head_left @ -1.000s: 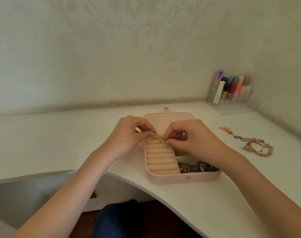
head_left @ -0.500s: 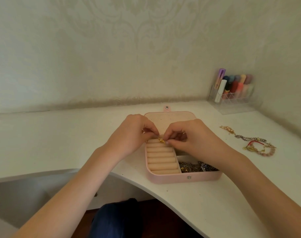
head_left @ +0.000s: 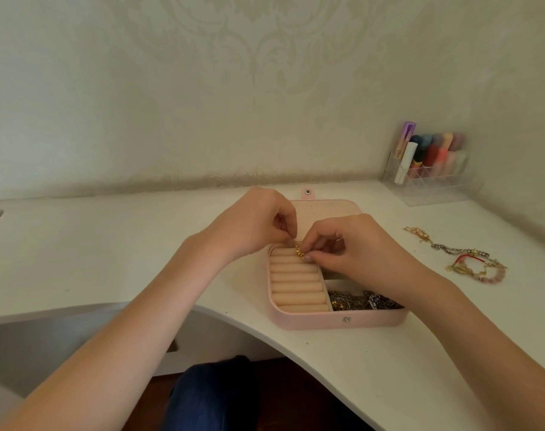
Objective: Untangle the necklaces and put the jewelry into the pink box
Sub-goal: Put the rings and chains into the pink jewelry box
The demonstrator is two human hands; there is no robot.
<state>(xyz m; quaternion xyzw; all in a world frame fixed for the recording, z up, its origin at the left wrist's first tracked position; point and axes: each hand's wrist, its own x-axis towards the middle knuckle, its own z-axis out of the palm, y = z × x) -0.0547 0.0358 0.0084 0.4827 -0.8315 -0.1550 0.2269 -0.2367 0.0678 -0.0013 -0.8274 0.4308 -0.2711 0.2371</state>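
white desk [head_left: 109, 259] | both hands' fingers [head_left: 291, 241] curled, pinching gold piece [head_left: 299, 252] above pink box [head_left: 336, 321]

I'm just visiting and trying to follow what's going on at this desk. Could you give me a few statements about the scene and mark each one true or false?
1. Both hands pinch a small gold piece above the ring rolls. True: the left hand and right hand meet on it.
2. The pink box is closed. False: its lid lies open, flat on the desk.
3. The box's near right compartment already holds chains. True.
4. All the jewelry is inside the box. False: a tangle of bracelets lies on the desk to the right.
5. The clear organizer stands at the desk's left end. False: it is in the far right corner.
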